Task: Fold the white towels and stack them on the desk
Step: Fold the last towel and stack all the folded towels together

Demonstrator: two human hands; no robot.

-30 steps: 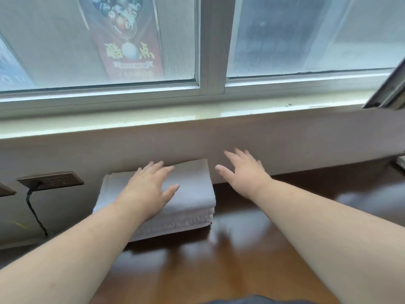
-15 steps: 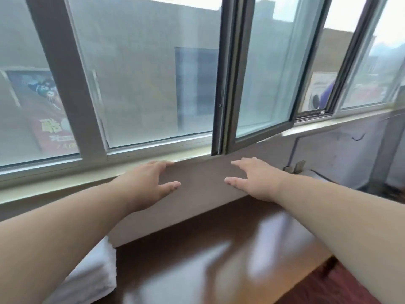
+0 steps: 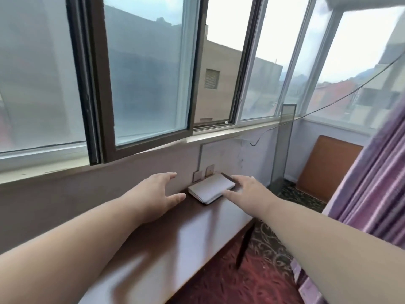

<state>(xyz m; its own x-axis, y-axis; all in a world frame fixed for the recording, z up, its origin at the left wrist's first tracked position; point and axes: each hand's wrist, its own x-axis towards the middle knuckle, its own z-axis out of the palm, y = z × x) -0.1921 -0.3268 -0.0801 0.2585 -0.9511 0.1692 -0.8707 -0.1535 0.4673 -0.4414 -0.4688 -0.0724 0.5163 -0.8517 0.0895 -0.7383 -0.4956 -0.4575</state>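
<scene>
A flat white folded item (image 3: 210, 188), thin like a booklet or a towel, lies at the far right end of the dark wooden desk (image 3: 166, 242) against the wall. My left hand (image 3: 161, 194) hovers open just left of it, fingers spread, holding nothing. My right hand (image 3: 247, 190) reaches in from the right, open, its fingertips at the item's right edge. The stack of folded white towels is out of view.
A windowsill and sliding windows (image 3: 140, 84) run above the desk. Two wall sockets (image 3: 202, 173) sit behind the white item. Past the desk's right end are patterned red carpet (image 3: 258, 277), an orange board (image 3: 324, 165) and a striped purple curtain (image 3: 372, 183).
The view has swung right, away from the towel stack. Both hands left the stack and now reach toward the white item at the desk's right end.
</scene>
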